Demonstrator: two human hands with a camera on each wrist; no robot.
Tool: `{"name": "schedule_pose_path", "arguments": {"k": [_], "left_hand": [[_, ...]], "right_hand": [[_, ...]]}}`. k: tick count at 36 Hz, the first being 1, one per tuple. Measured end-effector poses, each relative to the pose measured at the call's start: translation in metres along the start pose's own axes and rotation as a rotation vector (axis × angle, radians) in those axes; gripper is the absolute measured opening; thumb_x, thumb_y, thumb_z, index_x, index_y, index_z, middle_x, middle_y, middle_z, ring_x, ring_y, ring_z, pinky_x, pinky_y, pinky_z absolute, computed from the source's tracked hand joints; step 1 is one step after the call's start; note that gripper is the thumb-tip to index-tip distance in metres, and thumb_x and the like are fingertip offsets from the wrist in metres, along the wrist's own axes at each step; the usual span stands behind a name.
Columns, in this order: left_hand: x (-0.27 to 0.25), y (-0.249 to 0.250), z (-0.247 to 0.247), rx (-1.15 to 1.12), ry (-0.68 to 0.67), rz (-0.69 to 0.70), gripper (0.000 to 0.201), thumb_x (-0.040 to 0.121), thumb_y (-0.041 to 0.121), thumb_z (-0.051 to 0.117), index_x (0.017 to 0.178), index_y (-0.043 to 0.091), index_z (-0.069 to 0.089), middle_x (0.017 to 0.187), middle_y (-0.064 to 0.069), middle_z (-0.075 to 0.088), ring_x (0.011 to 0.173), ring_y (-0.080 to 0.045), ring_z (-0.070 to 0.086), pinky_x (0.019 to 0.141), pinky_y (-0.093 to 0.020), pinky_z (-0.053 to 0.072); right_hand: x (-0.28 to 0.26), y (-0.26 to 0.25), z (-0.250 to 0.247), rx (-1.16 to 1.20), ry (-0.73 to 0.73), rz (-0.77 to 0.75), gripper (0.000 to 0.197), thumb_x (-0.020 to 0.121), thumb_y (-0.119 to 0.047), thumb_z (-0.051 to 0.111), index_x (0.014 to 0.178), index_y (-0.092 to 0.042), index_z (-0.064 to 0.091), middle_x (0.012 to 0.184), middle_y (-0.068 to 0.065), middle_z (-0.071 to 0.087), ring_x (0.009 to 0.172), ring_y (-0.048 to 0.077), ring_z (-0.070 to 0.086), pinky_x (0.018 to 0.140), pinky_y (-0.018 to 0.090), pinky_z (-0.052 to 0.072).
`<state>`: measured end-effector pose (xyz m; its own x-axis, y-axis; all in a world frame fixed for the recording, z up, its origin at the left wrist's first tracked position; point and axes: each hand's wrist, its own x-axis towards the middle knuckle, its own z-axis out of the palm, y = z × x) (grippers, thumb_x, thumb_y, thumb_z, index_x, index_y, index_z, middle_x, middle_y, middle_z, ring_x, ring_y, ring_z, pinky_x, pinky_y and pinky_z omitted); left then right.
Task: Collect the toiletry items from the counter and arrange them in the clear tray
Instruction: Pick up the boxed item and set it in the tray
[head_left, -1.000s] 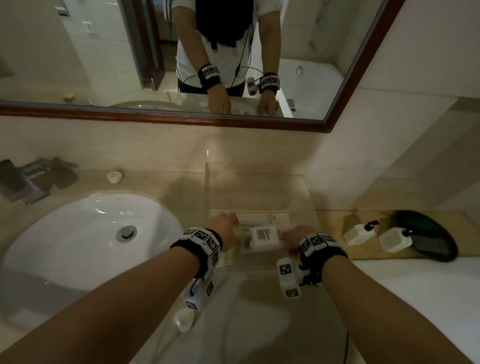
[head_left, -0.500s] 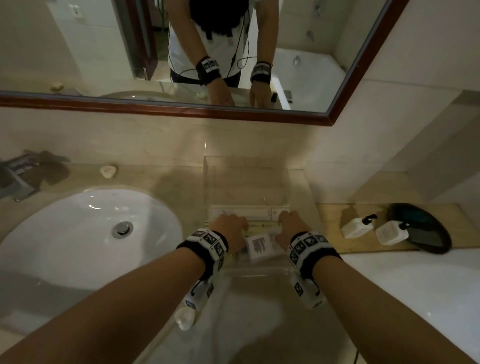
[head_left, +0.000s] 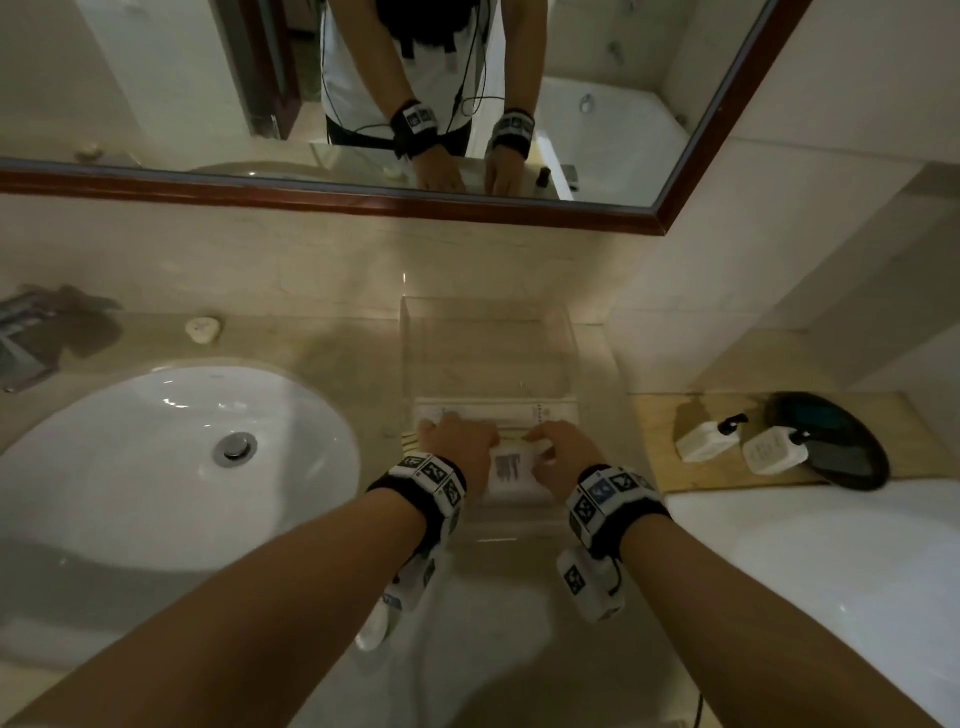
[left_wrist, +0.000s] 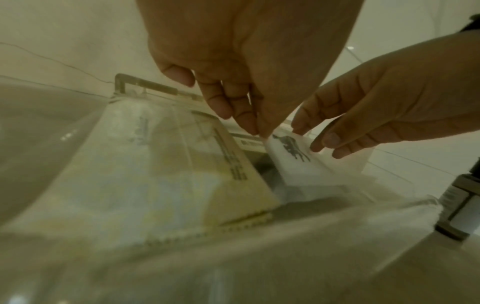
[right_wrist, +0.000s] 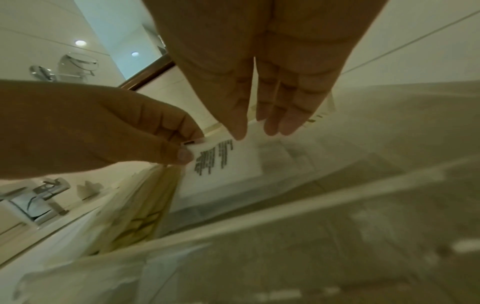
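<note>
The clear tray (head_left: 567, 332) stands on the counter right of the sink. Both my hands are inside its near end. My left hand (head_left: 457, 441) pinches the left corner of a white packet (head_left: 511, 467) with black print, thumb and fingers curled round its edge (right_wrist: 187, 148). My right hand (head_left: 558, 449) has straight fingers, and their tips rest on the packet's far right edge (right_wrist: 257, 131). A yellowish sachet (left_wrist: 207, 164) lies in the tray left of the packet. Just beyond my fingers a long white box (head_left: 498, 410) lies crosswise.
The white sink (head_left: 156, 467) fills the left, its faucet (head_left: 26, 332) at the far left edge. Two white pump bottles (head_left: 709, 439) (head_left: 774, 449) and a dark round object (head_left: 836, 441) sit on a wooden board at the right. A small white item (head_left: 374, 629) lies near the counter's front.
Both hands moved forward with the white packet, from the tray's near edge down into the tray. The right hand shifted from the packet's right end to its far edge.
</note>
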<state>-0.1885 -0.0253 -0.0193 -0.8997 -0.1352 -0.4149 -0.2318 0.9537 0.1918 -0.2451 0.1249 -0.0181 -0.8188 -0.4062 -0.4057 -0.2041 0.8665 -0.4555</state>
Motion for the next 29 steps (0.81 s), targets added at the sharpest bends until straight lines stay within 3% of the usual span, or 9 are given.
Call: {"name": "schedule_pose_path", "arguments": {"k": [5, 11, 16, 20, 24, 26, 29], "left_hand": [[0.007, -0.013, -0.008, -0.071, 0.059, -0.045, 0.03, 0.095, 0.023, 0.039, 0.119, 0.03, 0.057, 0.121, 0.001, 0.062, 0.121, -0.026, 0.044, 0.106, -0.05, 0.024], [0.006, -0.017, -0.008, -0.047, 0.102, -0.093, 0.025, 0.09, 0.024, 0.046, 0.114, 0.025, 0.053, 0.115, 0.0, 0.063, 0.116, -0.026, 0.046, 0.099, -0.046, 0.032], [0.001, -0.017, -0.005, -0.032, 0.207, -0.051, 0.04, 0.084, 0.012, 0.051, 0.123, 0.015, 0.042, 0.123, -0.008, 0.049, 0.112, -0.03, 0.046, 0.093, -0.044, 0.043], [-0.004, -0.018, -0.007, -0.104, 0.117, 0.043, 0.037, 0.086, 0.027, 0.06, 0.116, 0.013, 0.044, 0.12, -0.011, 0.048, 0.108, -0.032, 0.049, 0.088, -0.04, 0.046], [-0.009, -0.02, -0.003, -0.085, -0.015, -0.009, 0.072, 0.079, 0.048, 0.067, 0.133, 0.013, 0.034, 0.128, -0.013, 0.043, 0.116, -0.035, 0.047, 0.095, -0.044, 0.047], [-0.014, -0.02, -0.001, -0.046, -0.059, -0.027, 0.083, 0.077, 0.048, 0.07, 0.14, 0.013, 0.029, 0.134, -0.014, 0.039, 0.122, -0.036, 0.043, 0.099, -0.045, 0.045], [-0.023, -0.019, 0.001, 0.053, -0.071, -0.012, 0.076, 0.077, 0.041, 0.071, 0.137, 0.012, 0.034, 0.132, -0.015, 0.04, 0.12, -0.036, 0.042, 0.099, -0.043, 0.044]], "right_hand": [[0.002, 0.0, -0.004, 0.0, 0.036, -0.046, 0.038, 0.087, -0.01, 0.06, 0.123, -0.016, 0.05, 0.135, 0.005, 0.04, 0.117, 0.023, 0.049, 0.084, 0.023, 0.04], [0.005, -0.01, 0.0, -0.158, 0.057, -0.123, 0.037, 0.085, -0.01, 0.061, 0.121, -0.017, 0.054, 0.134, 0.005, 0.042, 0.122, 0.025, 0.046, 0.103, 0.031, 0.04], [0.007, -0.02, 0.012, -0.306, -0.11, -0.139, 0.042, 0.085, -0.023, 0.063, 0.127, -0.022, 0.057, 0.138, 0.008, 0.043, 0.125, 0.03, 0.044, 0.109, 0.035, 0.033], [0.01, -0.021, 0.016, -0.354, -0.095, -0.159, 0.041, 0.09, -0.026, 0.056, 0.131, -0.02, 0.055, 0.138, 0.008, 0.047, 0.128, 0.027, 0.04, 0.108, 0.034, 0.032], [0.009, -0.025, 0.013, -0.316, -0.088, -0.124, 0.042, 0.084, -0.032, 0.065, 0.125, -0.028, 0.057, 0.135, 0.005, 0.046, 0.123, 0.027, 0.045, 0.107, 0.036, 0.038], [0.01, -0.024, 0.012, -0.308, -0.092, -0.09, 0.043, 0.083, -0.03, 0.066, 0.125, -0.026, 0.056, 0.133, 0.007, 0.044, 0.122, 0.029, 0.046, 0.106, 0.038, 0.039], [0.011, -0.022, 0.013, -0.301, -0.094, -0.072, 0.041, 0.084, -0.03, 0.066, 0.124, -0.025, 0.056, 0.131, 0.007, 0.045, 0.122, 0.03, 0.046, 0.106, 0.039, 0.04]]}}
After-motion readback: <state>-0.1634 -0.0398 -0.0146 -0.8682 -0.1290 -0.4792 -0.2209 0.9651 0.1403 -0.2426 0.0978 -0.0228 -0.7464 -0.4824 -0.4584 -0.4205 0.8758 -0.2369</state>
